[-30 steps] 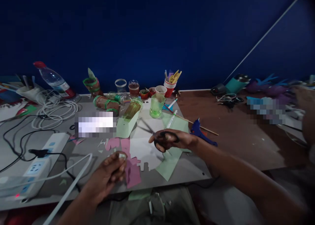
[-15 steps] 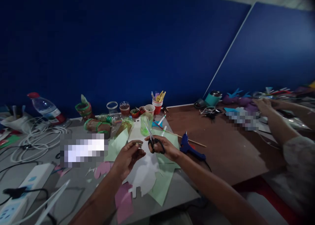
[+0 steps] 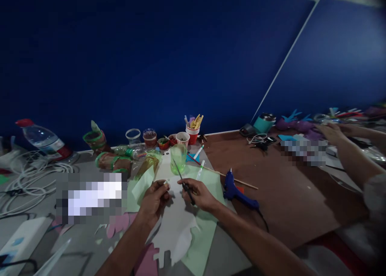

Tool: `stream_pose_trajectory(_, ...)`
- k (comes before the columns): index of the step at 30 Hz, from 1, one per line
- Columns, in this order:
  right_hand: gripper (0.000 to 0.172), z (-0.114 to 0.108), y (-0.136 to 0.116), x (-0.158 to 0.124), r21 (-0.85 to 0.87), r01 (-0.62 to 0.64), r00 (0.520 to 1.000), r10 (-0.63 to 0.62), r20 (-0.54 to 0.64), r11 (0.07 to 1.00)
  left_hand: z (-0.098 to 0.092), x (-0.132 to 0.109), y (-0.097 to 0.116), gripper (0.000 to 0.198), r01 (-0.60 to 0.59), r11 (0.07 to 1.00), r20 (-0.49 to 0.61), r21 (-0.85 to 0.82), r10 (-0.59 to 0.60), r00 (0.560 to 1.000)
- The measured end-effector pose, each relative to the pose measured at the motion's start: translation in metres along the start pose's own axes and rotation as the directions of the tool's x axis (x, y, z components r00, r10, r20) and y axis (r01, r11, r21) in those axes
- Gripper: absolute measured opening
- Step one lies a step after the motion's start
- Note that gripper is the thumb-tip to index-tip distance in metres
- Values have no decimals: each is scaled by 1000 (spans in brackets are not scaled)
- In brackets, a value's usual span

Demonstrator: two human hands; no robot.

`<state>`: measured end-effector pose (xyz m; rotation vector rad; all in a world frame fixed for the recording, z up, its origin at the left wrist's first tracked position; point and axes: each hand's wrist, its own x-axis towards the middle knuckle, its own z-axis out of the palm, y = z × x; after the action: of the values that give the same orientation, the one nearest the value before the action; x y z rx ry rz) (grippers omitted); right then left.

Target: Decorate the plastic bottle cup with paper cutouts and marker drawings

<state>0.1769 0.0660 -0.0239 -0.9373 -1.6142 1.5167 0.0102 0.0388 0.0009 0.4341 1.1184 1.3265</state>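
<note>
My right hand [image 3: 197,195] grips black-handled scissors [image 3: 183,182], blades pointing up and away toward a green plastic cup [image 3: 178,158]. My left hand [image 3: 154,199] pinches a tiny pale scrap [image 3: 166,183] between thumb and fingertips, close beside the scissors. Both hands hover over a white cut-out sheet [image 3: 175,231] lying on light green paper [image 3: 203,231]. Pink paper pieces [image 3: 120,223] lie to the left of the sheets.
A blue glue gun [image 3: 233,190] lies right of my hands, a wooden stick [image 3: 235,179] behind it. Cups, cut bottles [image 3: 113,162], a water bottle [image 3: 42,138], coiled cables [image 3: 27,179] and a power strip [image 3: 21,239] crowd the left. Another person's arm [image 3: 346,155] reaches over the brown table [image 3: 289,199] at right.
Both hands rose from the near table edge and came together over the white sheet. The scissors now point upward beside the scrap. The view tilted up and left.
</note>
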Motion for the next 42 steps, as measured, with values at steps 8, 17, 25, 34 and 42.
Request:
stream_pose_trajectory(8, 31, 4, 13, -5, -290, 30, 999, -17, 45, 956, -5, 3, -7, 35, -44, 999, 12, 4, 44, 999)
stream_pose_trajectory(17, 30, 6, 1, -10, -611, 171, 985, -138, 101, 773, -7, 3, -13, 29, -69, 997, 45, 39, 67, 997)
stream_pose_trajectory(25, 25, 11, 6, -13, -669, 221, 973, -212, 96, 710, -14, 10, -20, 29, -102, 992, 65, 78, 97, 993)
stream_pose_trajectory(34, 20, 13, 5, -13, -669, 253, 964, -244, 109, 699, -13, 4, -20, 27, -80, 995, 100, 63, 73, 992)
stream_pose_trajectory(42, 18, 15, 4, -13, -674, 241, 968, -218, 121, 699, -15, 6, -22, 27, -73, 996, 109, 52, 67, 992)
